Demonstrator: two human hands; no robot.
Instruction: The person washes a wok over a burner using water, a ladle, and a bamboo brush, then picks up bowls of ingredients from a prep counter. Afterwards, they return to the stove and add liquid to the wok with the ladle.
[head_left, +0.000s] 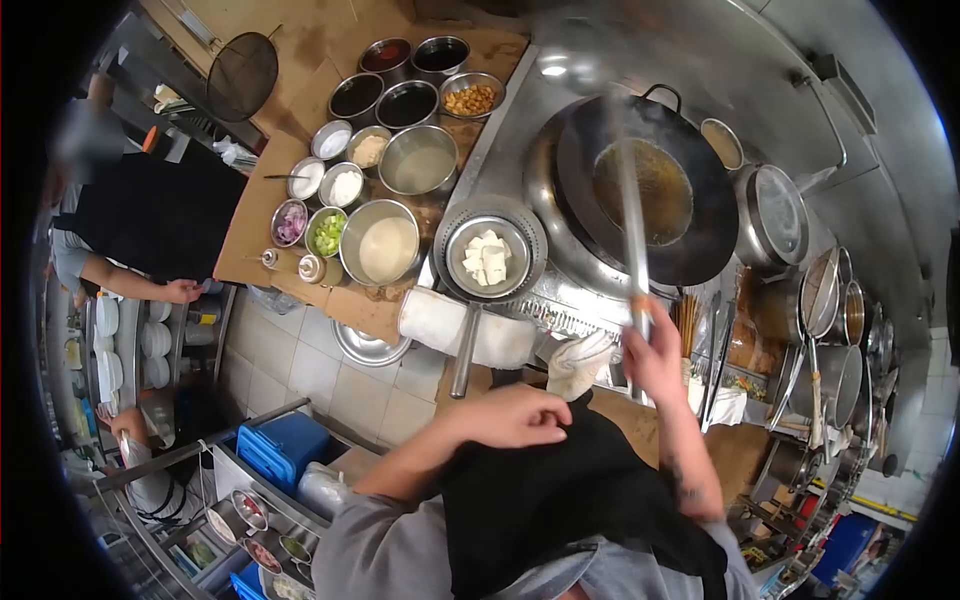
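Observation:
My right hand (pixel 652 350) is wrapped round the wooden end of a long-handled metal wok tool (pixel 632 215). Its shaft crosses above the black wok (pixel 715 240), and its far end is blurred, so I cannot tell its shape. Brownish liquid (pixel 655 195) fills the bottom of the wok, which sits on a steel burner ring. My left hand (pixel 525 415) rests curled in front of the black apron, with nothing visible in it. Nearest to it are a strainer's metal handle (pixel 466 355) and a folded white towel (pixel 470 330). White cubes like tofu (pixel 487 260) lie in that strainer.
Left of the stove, a cardboard-covered counter (pixel 300 100) holds several metal bowls of sauces, powders, chopped onion (pixel 291 222) and greens (pixel 327 234). Strainers and pots (pixel 840 370) crowd the right side. Another person (pixel 150 210) stands at the far left. A blue bin (pixel 285 445) is below.

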